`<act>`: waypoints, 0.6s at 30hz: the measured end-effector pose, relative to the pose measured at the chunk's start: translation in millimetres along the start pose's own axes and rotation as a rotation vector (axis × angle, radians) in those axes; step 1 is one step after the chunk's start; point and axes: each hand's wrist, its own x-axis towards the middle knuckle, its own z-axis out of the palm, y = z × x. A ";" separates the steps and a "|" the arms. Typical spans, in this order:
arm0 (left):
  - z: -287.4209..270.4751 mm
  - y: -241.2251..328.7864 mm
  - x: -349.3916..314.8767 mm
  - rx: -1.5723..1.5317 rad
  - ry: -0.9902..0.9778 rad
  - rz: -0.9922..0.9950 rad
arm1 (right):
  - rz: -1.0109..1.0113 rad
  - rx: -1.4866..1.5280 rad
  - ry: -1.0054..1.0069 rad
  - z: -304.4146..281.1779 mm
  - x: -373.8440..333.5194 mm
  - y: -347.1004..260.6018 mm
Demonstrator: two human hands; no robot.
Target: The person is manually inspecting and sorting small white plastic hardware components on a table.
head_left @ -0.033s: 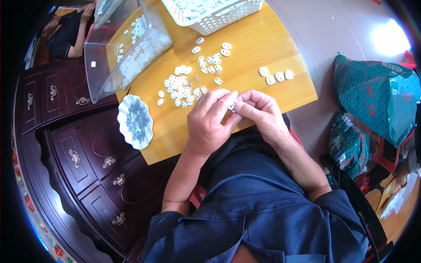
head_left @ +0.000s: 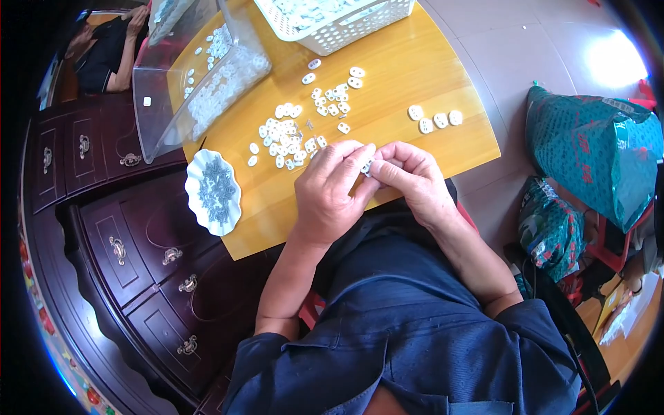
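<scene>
My left hand and my right hand meet above the near edge of the wooden table. Between their fingertips they pinch a small white plastic piece, mostly covered by the fingers. Just beyond my left hand lies a loose cluster of small white two-holed plastic pieces, with a few thin metal screws beside it. A smaller group of the same sort of pieces lies farther back. Four-sided spacing aside, several white oval pieces sit apart near the table's right edge.
A scalloped white dish of small grey screws stands at the table's left. Behind are a clear bin of white pieces and a perforated white basket. Dark drawers flank the left; green bags lie right. Another person sits far left.
</scene>
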 end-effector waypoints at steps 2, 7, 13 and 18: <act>1.3 -0.4 0.7 -0.002 -0.002 0.011 | 0.000 0.007 -0.004 -2.9 -0.4 -0.2; 2.1 -3.5 -0.6 -0.140 -0.053 -0.067 | 0.042 -0.024 -0.046 -5.8 -1.3 -4.0; 0.0 -2.4 -0.4 -0.210 -0.117 -0.130 | 0.009 -0.021 -0.001 -3.4 -1.9 -2.2; -2.1 0.2 3.2 -0.189 -0.131 -0.128 | -0.050 -0.043 0.023 -2.4 -2.2 1.7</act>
